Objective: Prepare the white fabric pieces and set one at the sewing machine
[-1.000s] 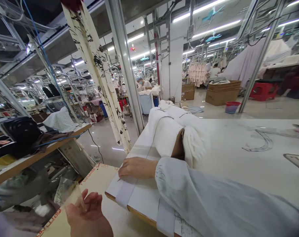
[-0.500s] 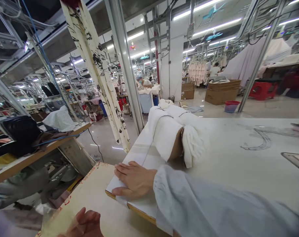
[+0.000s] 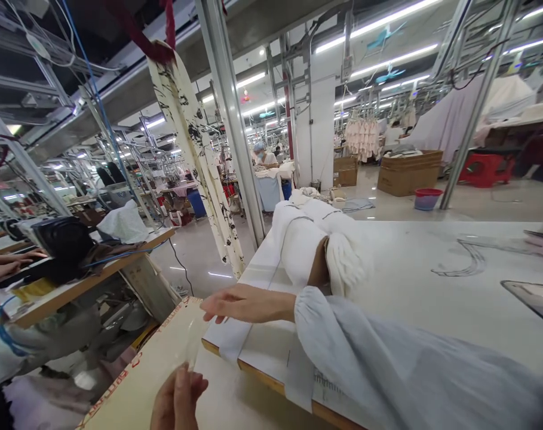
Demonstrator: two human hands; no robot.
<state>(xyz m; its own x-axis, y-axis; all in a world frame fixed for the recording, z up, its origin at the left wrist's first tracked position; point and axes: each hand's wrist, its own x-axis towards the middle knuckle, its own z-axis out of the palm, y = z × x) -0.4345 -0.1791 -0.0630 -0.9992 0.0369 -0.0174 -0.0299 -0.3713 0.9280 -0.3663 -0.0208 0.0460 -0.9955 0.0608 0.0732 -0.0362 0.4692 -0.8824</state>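
Pinched in the left hand (image 3: 177,401) is a clear, glossy plastic film (image 3: 191,349). Under it lies a matt cardboard sheet (image 3: 150,370) edged with red print. The right hand (image 3: 247,303), in a thin matt cloth sleeve (image 3: 387,364), rests on a smooth white board (image 3: 262,352) with a raw wooden edge. Just beyond it lies a roll of soft white fabric (image 3: 304,242) on the smooth, faintly glossy table (image 3: 410,298)

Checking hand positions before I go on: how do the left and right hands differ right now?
The left hand is low, off the board, pinching a clear strip; the right hand lies flat at the white board's corner, fingers extended. The right arm wears a pale sleeve; the left wrist is out of frame.
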